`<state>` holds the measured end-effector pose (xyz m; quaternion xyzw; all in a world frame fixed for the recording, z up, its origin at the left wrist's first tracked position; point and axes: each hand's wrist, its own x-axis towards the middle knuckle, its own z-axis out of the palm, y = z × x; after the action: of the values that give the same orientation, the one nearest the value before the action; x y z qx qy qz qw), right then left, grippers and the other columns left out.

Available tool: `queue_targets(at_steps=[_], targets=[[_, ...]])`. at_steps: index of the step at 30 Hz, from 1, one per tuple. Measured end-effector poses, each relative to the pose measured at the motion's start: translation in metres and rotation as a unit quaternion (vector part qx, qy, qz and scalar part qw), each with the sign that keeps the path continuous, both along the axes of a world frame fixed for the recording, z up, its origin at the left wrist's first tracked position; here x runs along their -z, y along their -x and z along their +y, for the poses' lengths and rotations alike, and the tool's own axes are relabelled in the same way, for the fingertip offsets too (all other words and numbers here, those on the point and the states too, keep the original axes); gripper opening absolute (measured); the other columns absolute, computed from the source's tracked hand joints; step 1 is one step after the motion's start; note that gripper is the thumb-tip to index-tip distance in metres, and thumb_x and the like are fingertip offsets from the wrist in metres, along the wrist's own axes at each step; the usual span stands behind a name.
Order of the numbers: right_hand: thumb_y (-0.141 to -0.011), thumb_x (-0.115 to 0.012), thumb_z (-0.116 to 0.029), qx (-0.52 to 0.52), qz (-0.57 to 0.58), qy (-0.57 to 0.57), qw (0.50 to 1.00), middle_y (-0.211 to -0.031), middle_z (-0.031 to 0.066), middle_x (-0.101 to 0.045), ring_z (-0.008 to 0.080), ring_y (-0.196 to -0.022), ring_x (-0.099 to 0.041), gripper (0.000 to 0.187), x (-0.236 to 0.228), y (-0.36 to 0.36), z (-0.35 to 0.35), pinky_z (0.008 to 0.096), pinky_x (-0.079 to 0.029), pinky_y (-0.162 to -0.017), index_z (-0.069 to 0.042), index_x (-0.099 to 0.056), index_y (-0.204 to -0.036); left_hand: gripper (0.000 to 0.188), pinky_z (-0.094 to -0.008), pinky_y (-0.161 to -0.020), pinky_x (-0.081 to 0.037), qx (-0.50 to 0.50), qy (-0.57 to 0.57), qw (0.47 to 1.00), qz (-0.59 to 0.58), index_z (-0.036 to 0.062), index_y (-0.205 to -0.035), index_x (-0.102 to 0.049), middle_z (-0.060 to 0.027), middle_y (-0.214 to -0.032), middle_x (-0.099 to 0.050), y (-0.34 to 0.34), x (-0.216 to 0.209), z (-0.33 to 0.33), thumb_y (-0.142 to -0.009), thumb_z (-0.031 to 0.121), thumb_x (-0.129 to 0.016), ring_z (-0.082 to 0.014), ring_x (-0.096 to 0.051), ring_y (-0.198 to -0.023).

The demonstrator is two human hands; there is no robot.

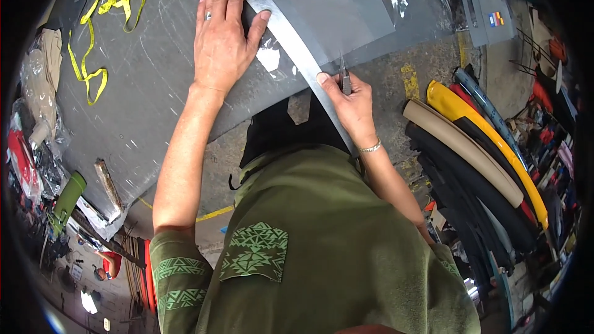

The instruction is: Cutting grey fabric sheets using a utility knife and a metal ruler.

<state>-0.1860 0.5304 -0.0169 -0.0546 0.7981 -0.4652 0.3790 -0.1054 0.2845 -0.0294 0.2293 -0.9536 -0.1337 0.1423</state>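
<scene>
A long metal straightedge (296, 49) runs diagonally across the grey table (142, 111), its near end reaching past the table edge towards my waist. My left hand (224, 40) lies flat on its left side, fingers stretched out, with the thumb and fingertips at the metal. In my right hand (354, 105) is a slim utility knife (346, 82), pointing away from me. The right thumb presses on the straightedge near the table's front edge. To the right of the metal spreads a translucent grey plastic sheet (346, 3); I cannot tell whether the blade touches it.
A yellow tape measure (91, 34) lies loosely curled at the table's far left. Rolls of material, including a beige roll (464, 151) and a yellow roll (489, 142), lie to my right. Plastic-wrapped goods (43, 96) crowd the left side. Another person (111, 264) in red appears lower left.
</scene>
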Motion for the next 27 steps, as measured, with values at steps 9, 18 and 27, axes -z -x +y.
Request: queue_targets(at_steps=[9,18,27], targets=[[-0.088,-0.080,-0.034,-0.022,0.028,-0.020,0.999,-0.074,0.0048,-0.071,0.0114,-0.069,-0.062,0.033,0.010,0.002,0.004,0.0305,-0.052,-0.069,-0.001,-0.075,-0.093,0.113,-0.0605,-0.124,-0.019,0.045,0.076,0.991,-0.101,-0.0058,-0.148,-0.044,-0.0225,-0.157,-0.041,0.003,-0.025,0.004,-0.079,0.081,-0.064,-0.0400,-0.029,-0.152],[-0.090,-0.079,-0.036,-0.046,-0.005,0.031,0.998,-0.078,0.0030,-0.073,0.0111,-0.072,-0.065,0.035,0.028,0.018,0.015,0.0295,-0.052,-0.068,-0.002,-0.077,-0.101,0.127,-0.0591,-0.126,-0.014,0.018,0.094,0.961,-0.261,-0.0056,-0.156,-0.032,-0.0250,-0.164,-0.030,0.022,-0.035,0.007,-0.075,0.087,-0.062,-0.0387,-0.020,-0.157],[-0.091,-0.078,-0.045,-0.012,-0.061,-0.023,0.998,-0.068,0.0020,-0.066,0.0088,-0.055,-0.058,0.043,0.096,0.072,0.169,0.0256,-0.045,-0.051,-0.004,-0.066,-0.083,0.133,-0.0602,-0.124,-0.022,-0.016,0.048,0.936,-0.348,-0.0018,-0.159,-0.025,-0.0215,-0.168,-0.022,0.029,-0.039,-0.007,-0.068,0.081,-0.074,-0.0367,-0.018,-0.157]])
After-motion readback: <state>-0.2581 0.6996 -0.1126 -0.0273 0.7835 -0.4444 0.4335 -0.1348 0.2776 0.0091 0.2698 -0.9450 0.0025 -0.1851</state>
